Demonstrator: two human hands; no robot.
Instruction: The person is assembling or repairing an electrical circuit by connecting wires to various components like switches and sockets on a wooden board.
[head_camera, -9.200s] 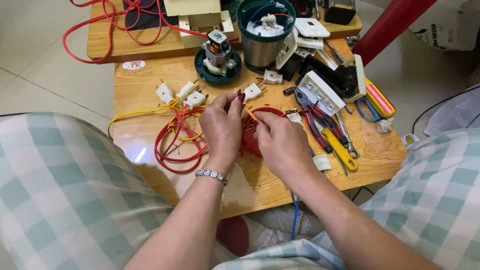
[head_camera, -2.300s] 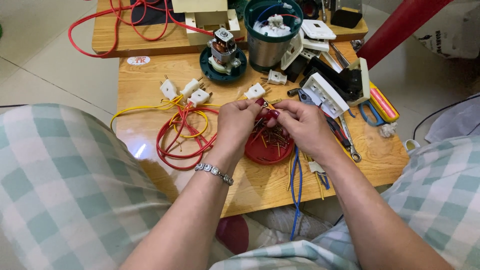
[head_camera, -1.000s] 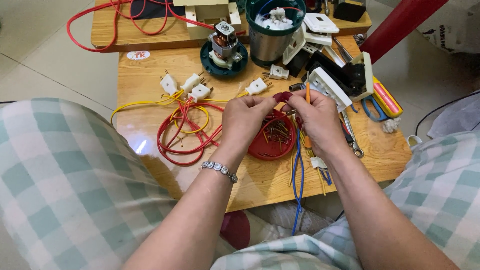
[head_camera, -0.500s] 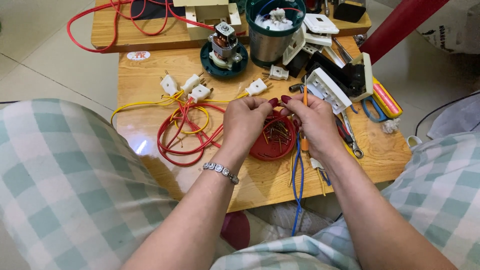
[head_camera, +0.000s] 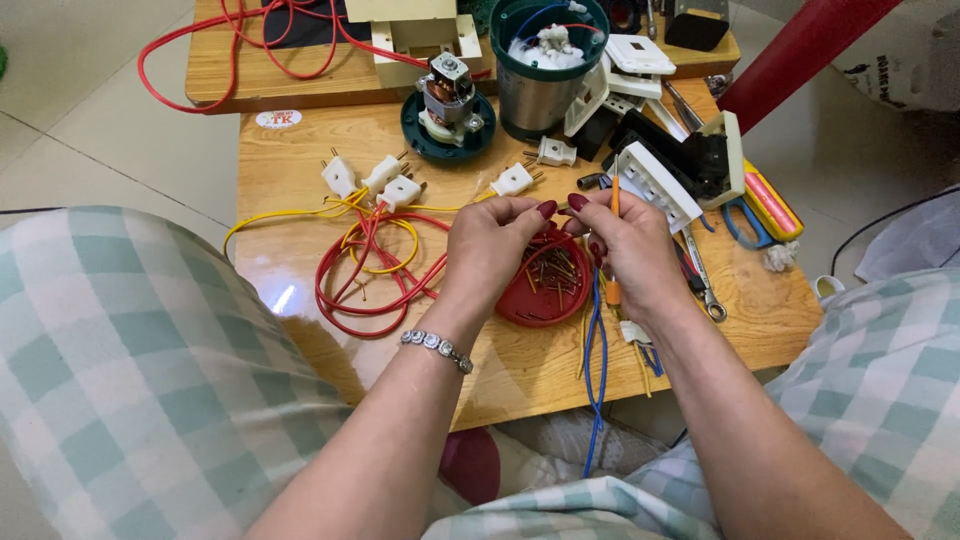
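- Red plastic makes up the shallow dish (head_camera: 545, 290) sitting on the wooden table (head_camera: 300, 180); it holds a scatter of small metal pins, kept together so they stay within reach of both hands.
- Just above the dish, the left hand (head_camera: 490, 250) has its fingers curled and pinched; whatever sits between the fingertips is too small to make out.
- Facing it, the right hand (head_camera: 625, 250) is closed around a thin orange tool (head_camera: 614, 195), which stands upright with its tip above the fingers, ready for fine work.
- Both hands meet over the dish, so anything dropped would likely land back in it.
- Blue wire (head_camera: 598, 370) runs from under the right hand and hangs off the table's near edge.
- Left of the dish lies a coil of red and yellow wires (head_camera: 365, 270), ending at three white plugs (head_camera: 370, 180).
- Further back stand a small motor (head_camera: 445, 95) on a green base and a metal cup (head_camera: 545, 60).
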